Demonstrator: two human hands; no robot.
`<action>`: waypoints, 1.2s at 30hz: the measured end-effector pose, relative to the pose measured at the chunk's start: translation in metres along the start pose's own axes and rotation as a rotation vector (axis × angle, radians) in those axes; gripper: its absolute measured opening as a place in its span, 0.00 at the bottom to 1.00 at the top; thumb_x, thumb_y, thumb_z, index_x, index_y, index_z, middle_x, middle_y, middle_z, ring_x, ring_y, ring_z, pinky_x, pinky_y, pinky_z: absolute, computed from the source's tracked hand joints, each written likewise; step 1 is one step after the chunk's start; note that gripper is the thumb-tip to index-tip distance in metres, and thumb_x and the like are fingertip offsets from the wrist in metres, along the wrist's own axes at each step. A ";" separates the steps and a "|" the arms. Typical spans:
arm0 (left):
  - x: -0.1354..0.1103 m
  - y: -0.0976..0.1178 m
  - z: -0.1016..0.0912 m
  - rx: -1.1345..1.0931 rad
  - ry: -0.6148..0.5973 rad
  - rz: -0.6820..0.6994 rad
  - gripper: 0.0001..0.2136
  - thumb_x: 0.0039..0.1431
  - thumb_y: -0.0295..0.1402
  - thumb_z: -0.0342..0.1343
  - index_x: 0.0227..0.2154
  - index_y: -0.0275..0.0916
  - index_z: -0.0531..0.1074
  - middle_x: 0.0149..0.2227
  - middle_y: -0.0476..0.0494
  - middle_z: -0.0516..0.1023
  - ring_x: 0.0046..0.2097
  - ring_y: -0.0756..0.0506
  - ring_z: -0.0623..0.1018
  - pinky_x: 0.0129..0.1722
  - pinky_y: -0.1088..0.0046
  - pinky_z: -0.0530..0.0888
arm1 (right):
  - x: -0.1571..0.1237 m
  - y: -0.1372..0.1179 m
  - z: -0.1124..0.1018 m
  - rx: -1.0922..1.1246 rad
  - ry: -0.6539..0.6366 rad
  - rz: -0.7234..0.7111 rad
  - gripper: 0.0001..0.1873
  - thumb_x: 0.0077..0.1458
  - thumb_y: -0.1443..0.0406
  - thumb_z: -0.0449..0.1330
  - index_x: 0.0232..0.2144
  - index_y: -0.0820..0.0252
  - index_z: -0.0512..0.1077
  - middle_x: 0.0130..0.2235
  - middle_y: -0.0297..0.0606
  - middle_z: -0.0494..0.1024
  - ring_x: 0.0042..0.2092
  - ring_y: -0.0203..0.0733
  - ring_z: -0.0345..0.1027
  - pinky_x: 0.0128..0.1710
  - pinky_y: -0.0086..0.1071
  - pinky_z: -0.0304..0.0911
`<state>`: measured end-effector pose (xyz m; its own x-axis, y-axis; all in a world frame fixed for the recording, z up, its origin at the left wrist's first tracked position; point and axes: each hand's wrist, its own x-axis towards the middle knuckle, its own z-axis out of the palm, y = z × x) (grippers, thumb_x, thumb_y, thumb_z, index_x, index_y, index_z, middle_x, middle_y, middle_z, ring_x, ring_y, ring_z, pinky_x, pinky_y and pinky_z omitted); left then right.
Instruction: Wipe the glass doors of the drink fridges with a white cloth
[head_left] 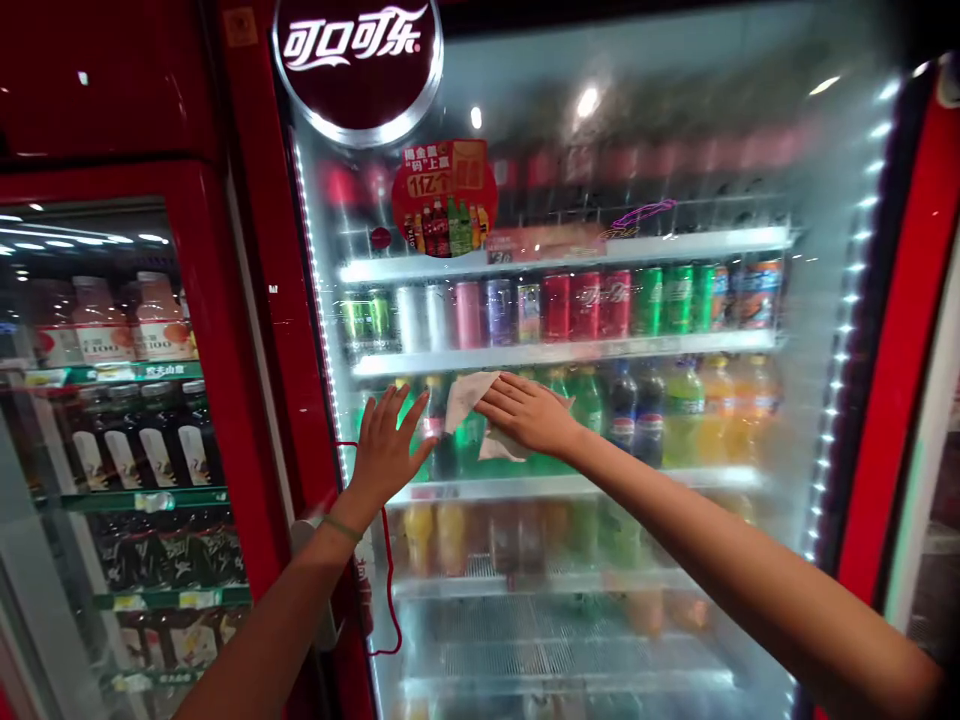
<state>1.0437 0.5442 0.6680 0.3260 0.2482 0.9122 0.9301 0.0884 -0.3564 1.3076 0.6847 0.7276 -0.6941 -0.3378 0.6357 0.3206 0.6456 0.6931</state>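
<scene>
My right hand (529,412) lies flat over a white paper tissue (469,398), pressing it against the glass door (570,560) of a lit drinks fridge. Parts of the tissue stick out to the left of the fingers and below the palm. To its left, my left hand (391,440) is raised with fingers spread and nothing in it; it is at the glass, though whether it touches cannot be made out. A thin green band (341,527) circles the left wrist. Behind the glass, cans (555,305) and bottles (682,405) stand on lit shelves.
A round sign (358,62) and a red round sticker (445,200) are at the door's upper left. Close to my left wrist are a grey door handle (319,580) and a red cord-like line (389,570). Another red fridge with bottles (142,430) stands at left.
</scene>
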 end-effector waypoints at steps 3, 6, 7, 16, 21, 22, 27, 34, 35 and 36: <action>0.006 -0.008 0.001 0.004 0.031 0.008 0.30 0.67 0.43 0.58 0.69 0.44 0.59 0.68 0.32 0.65 0.71 0.33 0.62 0.71 0.47 0.57 | 0.012 0.015 -0.003 -0.068 0.081 0.168 0.21 0.70 0.66 0.51 0.62 0.57 0.69 0.61 0.42 0.76 0.64 0.48 0.67 0.70 0.49 0.57; 0.018 -0.017 0.001 0.020 0.085 -0.019 0.30 0.67 0.42 0.57 0.69 0.43 0.59 0.68 0.32 0.64 0.72 0.33 0.60 0.71 0.46 0.56 | 0.033 0.026 -0.005 -0.127 0.207 0.437 0.24 0.69 0.64 0.51 0.65 0.61 0.66 0.63 0.49 0.73 0.65 0.53 0.65 0.70 0.54 0.55; 0.023 -0.021 0.001 0.026 0.105 -0.034 0.29 0.68 0.42 0.56 0.69 0.43 0.59 0.68 0.32 0.64 0.72 0.33 0.60 0.71 0.46 0.55 | 0.040 0.028 -0.006 -0.121 0.204 0.414 0.24 0.70 0.64 0.50 0.64 0.61 0.66 0.62 0.49 0.74 0.65 0.53 0.65 0.70 0.54 0.56; 0.064 -0.061 -0.007 0.006 0.157 -0.100 0.28 0.68 0.45 0.54 0.67 0.44 0.60 0.68 0.33 0.64 0.71 0.33 0.62 0.70 0.45 0.58 | 0.091 0.055 -0.010 -0.110 0.208 0.460 0.26 0.69 0.65 0.49 0.66 0.62 0.64 0.65 0.52 0.70 0.67 0.56 0.61 0.70 0.59 0.54; 0.093 -0.089 -0.015 -0.002 0.208 -0.079 0.27 0.70 0.42 0.52 0.68 0.43 0.58 0.68 0.33 0.64 0.71 0.34 0.61 0.69 0.46 0.62 | 0.122 0.060 -0.014 -0.160 0.131 0.090 0.24 0.68 0.69 0.51 0.64 0.56 0.67 0.62 0.45 0.74 0.66 0.51 0.64 0.66 0.51 0.64; 0.099 -0.096 -0.016 0.004 0.216 -0.074 0.27 0.70 0.42 0.52 0.68 0.43 0.58 0.68 0.33 0.64 0.71 0.34 0.61 0.68 0.47 0.64 | 0.127 0.063 -0.017 -0.191 0.178 0.085 0.24 0.68 0.70 0.50 0.64 0.57 0.67 0.62 0.46 0.74 0.66 0.51 0.64 0.64 0.50 0.67; 0.131 -0.118 -0.016 0.063 0.271 -0.041 0.28 0.69 0.45 0.52 0.67 0.38 0.59 0.67 0.30 0.65 0.70 0.33 0.63 0.68 0.47 0.65 | 0.164 0.081 -0.030 -0.258 0.342 0.140 0.22 0.69 0.70 0.51 0.62 0.62 0.69 0.61 0.53 0.74 0.65 0.54 0.66 0.60 0.48 0.70; 0.141 -0.113 -0.007 0.062 0.412 -0.117 0.26 0.70 0.41 0.52 0.65 0.34 0.61 0.65 0.29 0.68 0.69 0.33 0.65 0.67 0.49 0.67 | 0.234 0.087 -0.014 -0.161 0.222 0.197 0.24 0.66 0.71 0.52 0.62 0.61 0.69 0.62 0.50 0.73 0.65 0.55 0.65 0.68 0.55 0.60; 0.139 -0.112 -0.007 0.053 0.419 -0.117 0.24 0.70 0.40 0.52 0.64 0.34 0.62 0.65 0.29 0.69 0.69 0.34 0.65 0.67 0.50 0.67 | 0.242 0.089 -0.014 -0.160 0.222 0.207 0.24 0.66 0.70 0.51 0.62 0.62 0.69 0.63 0.50 0.73 0.65 0.55 0.65 0.68 0.55 0.59; 0.136 -0.112 -0.007 0.045 0.423 -0.119 0.23 0.70 0.39 0.52 0.63 0.34 0.63 0.64 0.30 0.70 0.69 0.34 0.66 0.67 0.50 0.68 | 0.249 0.093 -0.015 -0.165 0.249 0.252 0.24 0.66 0.70 0.51 0.62 0.62 0.69 0.63 0.50 0.73 0.65 0.55 0.65 0.68 0.56 0.59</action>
<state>0.9852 0.5617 0.8332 0.2658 -0.1825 0.9466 0.9603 0.1362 -0.2434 1.1740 0.6503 0.9549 -0.4092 -0.3522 0.8418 0.5744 0.6174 0.5375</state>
